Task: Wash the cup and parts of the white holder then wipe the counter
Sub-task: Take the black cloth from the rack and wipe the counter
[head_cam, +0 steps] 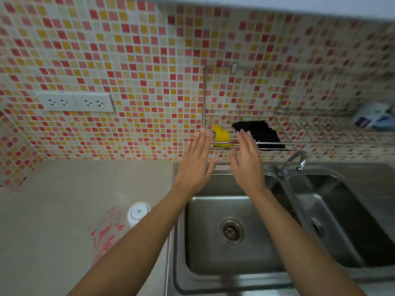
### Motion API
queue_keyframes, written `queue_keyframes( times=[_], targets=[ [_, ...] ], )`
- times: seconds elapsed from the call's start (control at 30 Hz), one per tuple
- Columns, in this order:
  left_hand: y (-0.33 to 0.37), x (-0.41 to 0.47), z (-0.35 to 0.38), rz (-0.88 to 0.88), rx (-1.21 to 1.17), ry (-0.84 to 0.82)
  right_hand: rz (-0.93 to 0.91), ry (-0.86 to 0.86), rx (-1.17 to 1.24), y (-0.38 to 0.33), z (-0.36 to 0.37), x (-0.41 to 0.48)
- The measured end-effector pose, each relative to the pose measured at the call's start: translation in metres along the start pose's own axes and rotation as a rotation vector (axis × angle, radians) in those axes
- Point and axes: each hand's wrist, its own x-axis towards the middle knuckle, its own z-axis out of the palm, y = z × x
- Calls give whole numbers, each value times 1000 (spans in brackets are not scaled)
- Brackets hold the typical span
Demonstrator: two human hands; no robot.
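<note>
The clear cup with red markings [106,229] stands on the beige tabletop [53,210] just left of the stainless steel double sink [205,253], blurred so that its shape is hard to make out. Touching or nearly touching it, on the side nearer the sink, is the round white plastic holder [138,213], seen from above with a small dot at its centre. Both bare hands are raised above the back edge of the sink's left basin, palms turned toward each other and apart. The left hand [195,165] has its fingers [202,142] straight and together, thumb spread, holding nothing; the right hand [248,165] likewise has straight fingers [245,142] and grips nothing. Behind the sink, a chrome wire rack [320,144] hangs on the wall of red, orange and cream mosaic tiles [128,60]; a yellow sponge [221,136] and a black scouring cloth [263,133] sit in its left end, just beyond the fingertips. A curved chrome tap [295,160] rises at the back of the sink between the two basins, and a round metal drain [232,230] lies in the floor of the left basin. Well to the left of the sink, a white double wall socket [74,101] is set into the tiles. Far right of the sink, a blurred blue and white package [376,118] rests by the rack.
</note>
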Motion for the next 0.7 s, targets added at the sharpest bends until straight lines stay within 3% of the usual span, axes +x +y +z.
queue_keyframes(
  times=[0.13,0.33,0.6,0.7],
  targets=[
    [26,52,9,22,153,-78,99,-142,-100,23,-9,60],
    [25,65,21,-36,317,-83,494,-716,-306,57,9,121],
    [28,64,18,-43,282,-109,273,-601,-580,58,7,131],
    [26,65,21,-48,304,-135,271,-530,-593,65,4,129]
  ],
)
